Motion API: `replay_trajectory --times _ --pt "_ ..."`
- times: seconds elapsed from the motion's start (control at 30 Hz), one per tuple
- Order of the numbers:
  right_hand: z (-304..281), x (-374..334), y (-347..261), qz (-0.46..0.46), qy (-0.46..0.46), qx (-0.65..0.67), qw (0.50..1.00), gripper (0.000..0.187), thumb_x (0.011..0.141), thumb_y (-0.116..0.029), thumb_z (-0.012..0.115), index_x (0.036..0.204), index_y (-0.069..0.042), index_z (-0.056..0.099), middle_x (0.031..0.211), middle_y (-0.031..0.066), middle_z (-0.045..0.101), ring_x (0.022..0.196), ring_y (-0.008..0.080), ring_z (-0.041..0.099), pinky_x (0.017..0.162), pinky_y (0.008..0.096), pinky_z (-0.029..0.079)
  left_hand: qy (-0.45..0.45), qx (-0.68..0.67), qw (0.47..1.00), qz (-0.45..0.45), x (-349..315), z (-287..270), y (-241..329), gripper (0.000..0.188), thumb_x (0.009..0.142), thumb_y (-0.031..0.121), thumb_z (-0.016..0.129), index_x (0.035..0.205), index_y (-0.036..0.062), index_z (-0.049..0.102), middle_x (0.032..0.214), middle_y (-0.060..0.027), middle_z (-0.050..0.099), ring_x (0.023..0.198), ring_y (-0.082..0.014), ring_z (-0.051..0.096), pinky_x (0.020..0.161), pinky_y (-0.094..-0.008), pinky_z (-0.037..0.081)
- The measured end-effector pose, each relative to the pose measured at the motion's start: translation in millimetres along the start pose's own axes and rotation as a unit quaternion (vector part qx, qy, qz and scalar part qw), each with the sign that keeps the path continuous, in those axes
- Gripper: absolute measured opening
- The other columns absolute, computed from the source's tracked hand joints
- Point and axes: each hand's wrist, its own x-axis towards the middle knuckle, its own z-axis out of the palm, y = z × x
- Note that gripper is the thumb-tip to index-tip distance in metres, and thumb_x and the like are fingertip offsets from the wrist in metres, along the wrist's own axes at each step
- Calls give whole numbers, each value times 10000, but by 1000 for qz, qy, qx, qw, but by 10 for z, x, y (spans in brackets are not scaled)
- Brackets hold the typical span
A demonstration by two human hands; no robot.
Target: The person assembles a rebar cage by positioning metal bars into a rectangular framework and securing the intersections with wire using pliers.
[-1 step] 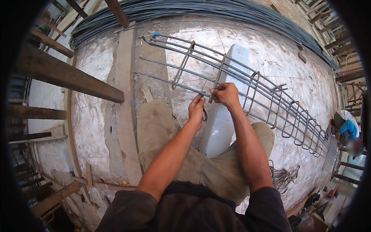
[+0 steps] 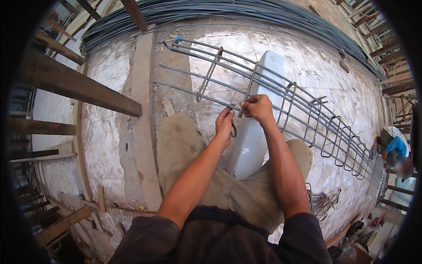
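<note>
A long cage of steel reinforcing bars (image 2: 211, 80) with bent stirrups runs from in front of me to the far right. It crosses a pale, block-shaped support (image 2: 247, 152) between my knees. My left hand (image 2: 224, 127) is closed, its thumb and fingertips pinched at the cage's nearest bar. Thin dark tie wire (image 2: 233, 130) shows in a loop beside its palm. My right hand (image 2: 258, 108) is closed too, fingertips pinched together at the lower corner of a stirrup (image 2: 249, 88). Whatever lies in that pinch is hidden by the fingers.
Along the far side lies a thick bundle of long steel bars (image 2: 211, 9). Timber posts (image 2: 88, 86) slant in at left beside a long board (image 2: 143, 127). A tangle of wire (image 2: 324, 203) rests right of my knee. Another person (image 2: 395, 147) crouches at the cage's far right end.
</note>
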Motion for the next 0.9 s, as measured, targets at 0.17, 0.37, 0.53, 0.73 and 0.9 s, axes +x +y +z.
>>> replay_trajectory --times 0.17,0.37,0.53,0.73,0.9 --pt "-37 14 11 22 -9 6 1000 209 871 -106 851 854 60 726 758 120 734 628 163 718 554 303 629 -41 -65 995 -68 9 48 107 392 1008 190 657 1390 99 645 1046 47 622 759 -64 404 718 -227 370" --pt "-25 4 7 20 -14 30 999 205 882 -97 841 866 67 720 763 122 733 630 161 717 559 304 633 -92 -13 995 22 -32 105 73 470 985 174 746 1413 43 606 1193 -36 703 1091 -100 613 976 -248 464" --pt "-9 2 -40 18 -10 -4 1000 204 886 -91 838 870 72 718 767 127 735 640 170 723 556 305 633 -111 20 993 45 3 47 41 433 995 166 747 1367 8 590 1210 -60 716 1116 -134 650 1050 -290 465" --pt "4 -11 -26 21 1 -23 1000 220 873 -102 819 934 96 742 767 139 745 626 181 729 573 305 621 -98 19 993 57 -7 71 39 416 967 171 782 1316 33 602 1066 -50 746 973 -106 646 867 -275 484" --pt "20 -35 -77 4 39 -102 994 309 759 -210 750 857 82 781 691 196 733 622 253 746 684 372 604 -87 44 994 45 -5 66 55 430 950 178 800 1314 57 604 1010 -36 749 878 -88 605 783 -259 452"
